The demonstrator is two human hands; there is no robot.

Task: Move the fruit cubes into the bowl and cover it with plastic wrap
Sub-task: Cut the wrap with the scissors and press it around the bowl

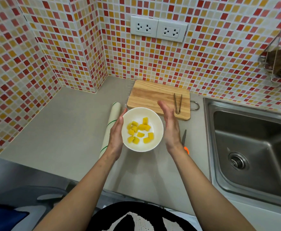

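Fingers straight and together, left hand (116,137) touches the bowl (158,129) side, right hand (169,127) flat just beside it.

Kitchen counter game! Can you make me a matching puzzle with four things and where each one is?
Things:
1. fruit cubes
2. tongs
3. scissors
4. plastic wrap roll

Places:
A. on the cutting board
B. left of the bowl, beside the left hand
C. inside the bowl
D. on the counter, partly behind the right hand

Pairs: 1-C, 2-A, 3-D, 4-B
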